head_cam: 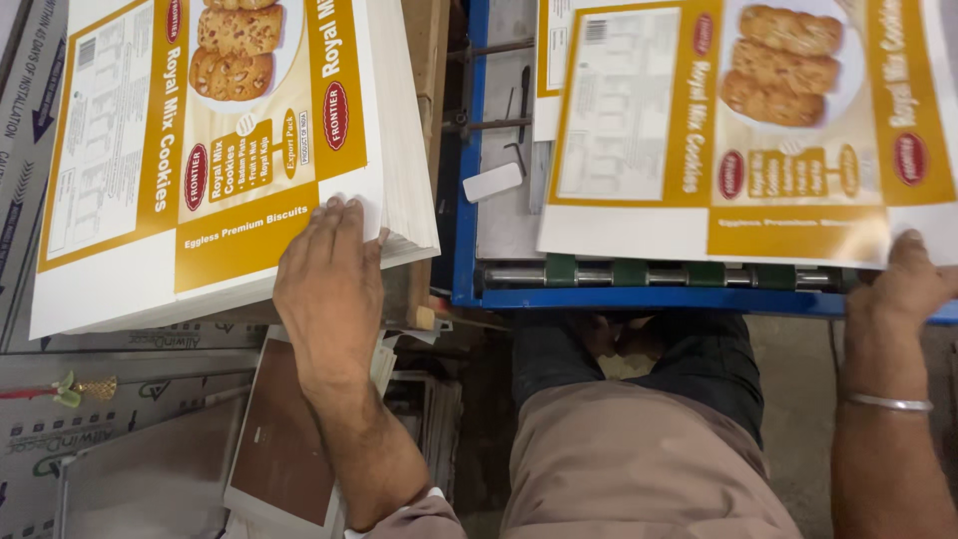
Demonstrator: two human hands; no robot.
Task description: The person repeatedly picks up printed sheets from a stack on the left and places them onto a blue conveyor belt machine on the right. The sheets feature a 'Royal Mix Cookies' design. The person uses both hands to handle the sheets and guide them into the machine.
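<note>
Left hand lies flat, fingers spread, on the near corner of a stack of printed sheets. Right of the stack, the right hand grips one sheet's near edge over green rollers.

The left hand lies flat on the near corner of a tall stack of white and ochre printed cardboard sheets, fingers spread over its edge. The right hand grips the near edge of a single printed sheet lying on a blue-framed machine bed above green-banded metal rollers.
</note>
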